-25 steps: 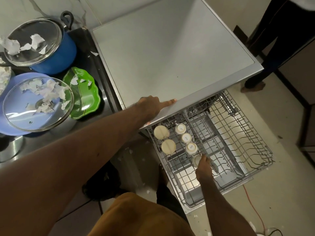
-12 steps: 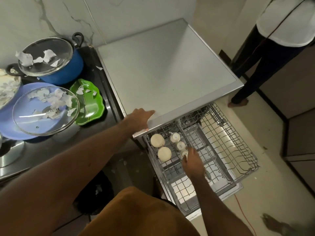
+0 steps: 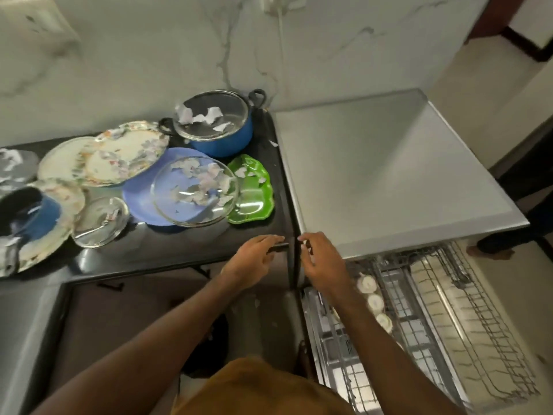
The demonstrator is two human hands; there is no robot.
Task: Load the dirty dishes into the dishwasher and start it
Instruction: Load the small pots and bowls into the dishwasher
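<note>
- Your dirty dishes wait on the counter (image 3: pixel 179 250) left of the dishwasher (image 3: pixel 389 175); the green plate (image 3: pixel 254 193) lies closest to it, then the big lid (image 3: pixel 194 191) on a blue plate (image 3: pixel 137 202); the pot (image 3: pixel 221 139) is behind them, and the floral plates (image 3: pixel 125 154) are farthest off.
- The green plate is probably plastic, so light and forgiving; take it by the rim nearest the dishwasher.
- The big lid looks like glass, so likely slick, brittle and heavier than it seems; grip its rim and lift straight up, so it does not scrape the blue plate; I cannot make out a knob.
- The pot is likely the heaviest; use its two black handles; its own lid sits loose, so carry it level.
- Paper scraps (image 3: pixel 206 116) litter the dishes; they may slide off when you tilt anything.
- Your left hand (image 3: pixel 254 259) rests on the counter's edge beside the dishwasher, fingers together and gently bent, holding nothing; your right hand (image 3: pixel 323 262) hovers at the dishwasher's front left corner, fingers loosely curled, holding nothing.
- The rack (image 3: pixel 478 339) is pulled out in front of the dishwasher; small cups (image 3: pixel 375 302) stand along its left side; plates would likely go in the wire rows on its right.
- A marble wall runs behind the dishwasher; someone's foot (image 3: pixel 490 250) is on the floor to its right, so mind them.
</note>
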